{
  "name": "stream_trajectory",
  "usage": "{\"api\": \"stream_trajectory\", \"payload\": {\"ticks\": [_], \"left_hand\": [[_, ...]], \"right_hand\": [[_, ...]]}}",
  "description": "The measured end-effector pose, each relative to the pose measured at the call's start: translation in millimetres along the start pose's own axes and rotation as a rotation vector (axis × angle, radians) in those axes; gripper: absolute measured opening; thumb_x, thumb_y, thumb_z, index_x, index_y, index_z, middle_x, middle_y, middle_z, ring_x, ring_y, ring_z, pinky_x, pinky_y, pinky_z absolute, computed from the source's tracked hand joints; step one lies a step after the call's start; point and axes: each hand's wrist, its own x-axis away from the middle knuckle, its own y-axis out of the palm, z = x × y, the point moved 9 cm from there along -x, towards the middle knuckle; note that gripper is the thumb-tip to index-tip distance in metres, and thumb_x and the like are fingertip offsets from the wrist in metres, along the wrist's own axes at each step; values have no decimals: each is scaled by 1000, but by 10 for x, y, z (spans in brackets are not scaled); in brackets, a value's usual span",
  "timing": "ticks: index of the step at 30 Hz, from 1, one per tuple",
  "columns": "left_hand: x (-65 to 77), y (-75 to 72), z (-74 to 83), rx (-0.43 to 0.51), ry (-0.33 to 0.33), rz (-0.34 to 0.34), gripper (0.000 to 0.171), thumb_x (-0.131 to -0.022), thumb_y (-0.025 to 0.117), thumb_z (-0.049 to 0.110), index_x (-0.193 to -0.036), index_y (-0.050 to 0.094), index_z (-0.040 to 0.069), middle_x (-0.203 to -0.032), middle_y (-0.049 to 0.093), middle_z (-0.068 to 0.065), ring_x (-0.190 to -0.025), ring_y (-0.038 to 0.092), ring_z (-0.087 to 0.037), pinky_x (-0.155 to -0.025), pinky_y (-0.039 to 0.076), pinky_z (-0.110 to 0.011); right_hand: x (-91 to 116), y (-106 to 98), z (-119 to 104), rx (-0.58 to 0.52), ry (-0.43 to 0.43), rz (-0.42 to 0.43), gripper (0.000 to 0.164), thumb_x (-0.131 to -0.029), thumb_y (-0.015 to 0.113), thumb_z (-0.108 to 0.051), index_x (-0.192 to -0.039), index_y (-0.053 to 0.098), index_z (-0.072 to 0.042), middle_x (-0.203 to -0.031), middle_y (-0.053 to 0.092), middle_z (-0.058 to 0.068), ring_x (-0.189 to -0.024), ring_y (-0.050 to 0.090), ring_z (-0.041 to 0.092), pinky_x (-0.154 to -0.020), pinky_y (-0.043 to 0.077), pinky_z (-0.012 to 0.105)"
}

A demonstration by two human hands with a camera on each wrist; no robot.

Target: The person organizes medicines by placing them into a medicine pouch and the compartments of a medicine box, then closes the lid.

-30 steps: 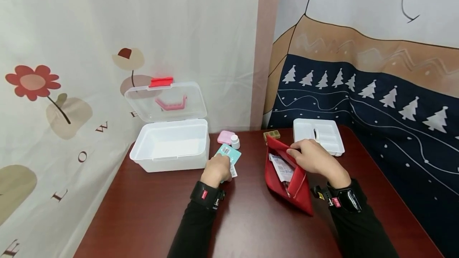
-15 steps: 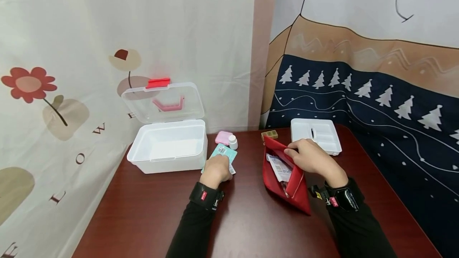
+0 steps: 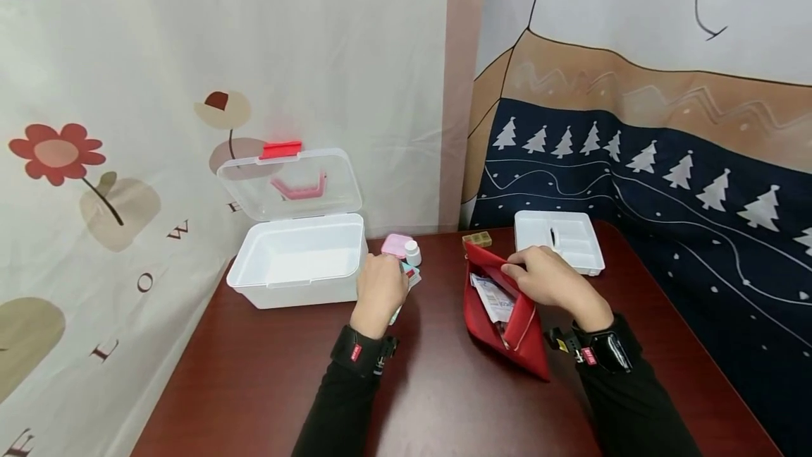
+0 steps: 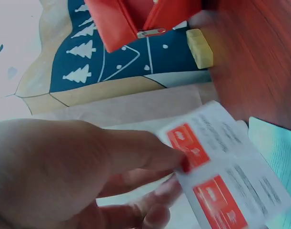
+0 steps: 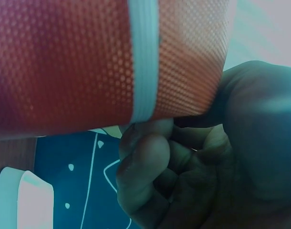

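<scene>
Since 0.5 s ago, the left hand [image 3: 380,289] has shifted toward the back of the table, and the teal packet [image 4: 278,148] that lay in plain sight past its knuckles is now mostly hidden by it in the head view. The right hand [image 3: 548,277] and the red zip pouch [image 3: 529,343] have stayed put.

The left hand pinches a white printed packet with 2 red-orange labels [image 4: 226,164] at its edge, the thumb lying on 1 label and the other fingers curled below. This packet is tilted, near the right side of the white plastic box [image 3: 285,295]. The teal packet shows just past it in the left wrist view; whether it is held too, I cannot tell.

The right hand's curled fingers pinch the rim of the pouch, which gapes open; the thumb tip is hidden in the right wrist view. Inside the pouch sits a printed white sachet [image 3: 495,299], partly covered by the pouch's wall.

The box's clear lid [image 3: 298,173] stands open, with a pink handle [image 3: 303,193] and a red clip [image 3: 281,150]. Behind the left hand, a pink case [image 3: 395,244] lies just beside a small white bottle [image 3: 412,254]. A small yellow compartment case [image 3: 477,239] lies behind the pouch, and a white compartment tray [image 3: 580,228] rests behind the right hand.
</scene>
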Motion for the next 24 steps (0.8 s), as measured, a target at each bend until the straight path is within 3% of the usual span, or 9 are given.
{"api": "stream_trajectory", "payload": {"ticks": [3, 6, 10, 15, 21, 24], "left_hand": [[2, -96, 24, 48, 26, 71, 14, -90, 82, 12, -77, 84, 13, -74, 77, -10, -72, 68, -33, -57, 55, -49], [-11, -159, 47, 123, 21, 74, 11, -92, 80, 15, -86, 88, 19, -76, 79, -4, -70, 71, -30, -53, 52, -44], [-50, -155, 114, 307, -16, -15, 12, -96, 73, 21, -94, 86, 19, -81, 82, 2, -73, 72, -23, -61, 51, -36], [-57, -11, 262, 599, -63, -164, 16, -100, 70, 23, -104, 84, 15, -88, 83, -1, -77, 71, -12, -74, 54, -32], [36, 229, 478, 820, -112, -295, 18, -100, 72, 15, -107, 84, 5, -91, 84, -19, -84, 82, -36, -63, 51, -22], [77, 348, 566, 873, -141, -335, 15, -99, 73, 12, -102, 85, 3, -87, 82, -20, -81, 80, -38, -59, 51, -20]], "right_hand": [[-4, 8, -8, -4, 2, 0, 26, -111, 64, -21, -115, 83, -5, -98, 76, 8, -82, 63, 17, -71, 53, 32], [-6, 9, -16, -5, 1, -3, 26, -111, 63, -21, -115, 83, -5, -99, 76, 9, -82, 63, 18, -71, 53, 32], [-7, 4, -20, 1, 1, -8, 27, -111, 63, -21, -116, 83, -4, -100, 77, 10, -83, 63, 18, -72, 53, 31], [-11, 9, -16, 2, 10, -13, 27, -111, 63, -21, -118, 82, -3, -102, 77, 11, -84, 65, 19, -73, 55, 31], [-9, 16, -33, 9, 3, -7, 27, -111, 63, -21, -117, 82, -3, -101, 77, 11, -84, 64, 19, -73, 53, 32], [-16, 19, -40, 10, 1, -8, 26, -111, 63, -20, -117, 82, -3, -99, 76, 10, -82, 63, 18, -72, 53, 32]]}}
